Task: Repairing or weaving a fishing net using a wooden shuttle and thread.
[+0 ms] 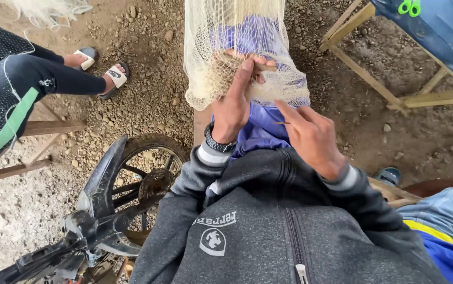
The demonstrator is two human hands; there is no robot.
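Over my lap: net [221, 58] hangs, bunched in my left hand [235, 100], fist tight on mesh. Right hand [310, 138] half curled, pinches thin stick [281, 123] beside net. Risk: stick slips, pokes finger; hard tug rips mesh. 1 bike wheel [147, 173] close, may snag net.

Dark grey heathered zip jacket [268, 236], fleece-like knit, zipper [294, 242] down the front with a pale metal pull. White crest and lettering patch [213, 236] on the chest. Cuffs ribbed, light grey with a white stripe at both wrists. Left wrist: black watch [219, 143] with chunky bezel. Purple-blue trousers [260, 131] on the lap. Both hands bare, no gloves
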